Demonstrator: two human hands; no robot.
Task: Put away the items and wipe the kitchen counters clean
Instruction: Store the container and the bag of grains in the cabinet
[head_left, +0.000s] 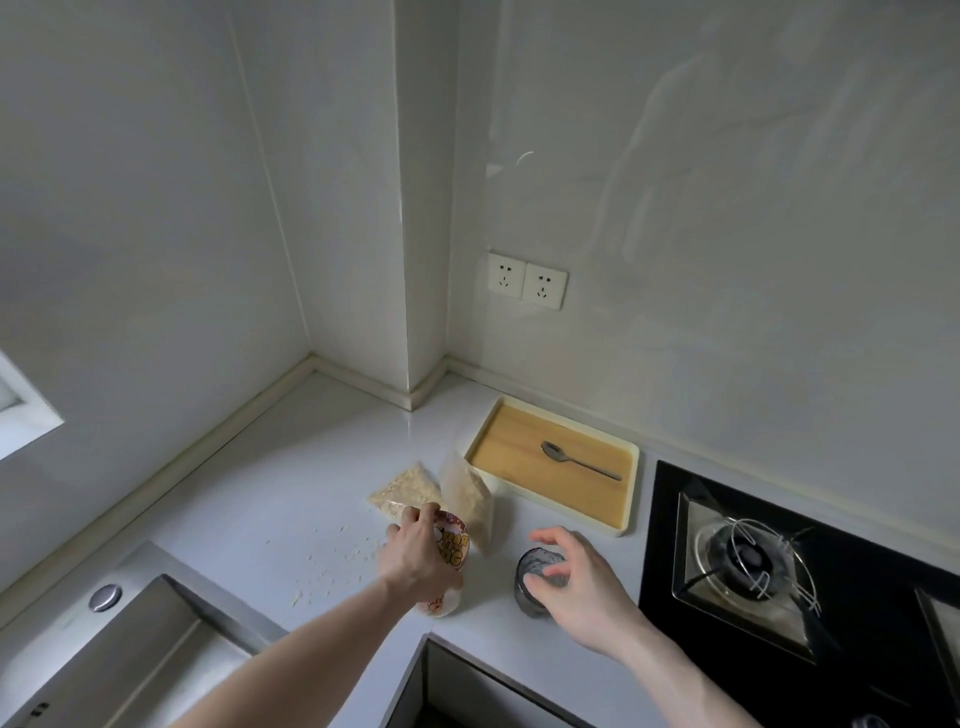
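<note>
My left hand (415, 556) grips a printed cup (453, 545) with cartoon lettering, standing on the white counter (291, 467). My right hand (576, 587) hovers over a dark glass (535, 571) with its fingers spread, touching its rim; whether it grips is unclear. Two clear bags of pale grain lie behind the cup: a flat bag (402, 488) and an upright bag (470, 493). Crumbs (332, 561) are scattered on the counter left of the cup. A metal spoon (579, 460) lies in a cream tray (631, 499) with a wooden bottom.
A steel sink (135, 644) with a round plug sits at the lower left. A black gas hob (779, 571) with a wire pot stand fills the right. Two wall sockets (527, 280) are above the tray. The counter corner wraps around a wall column.
</note>
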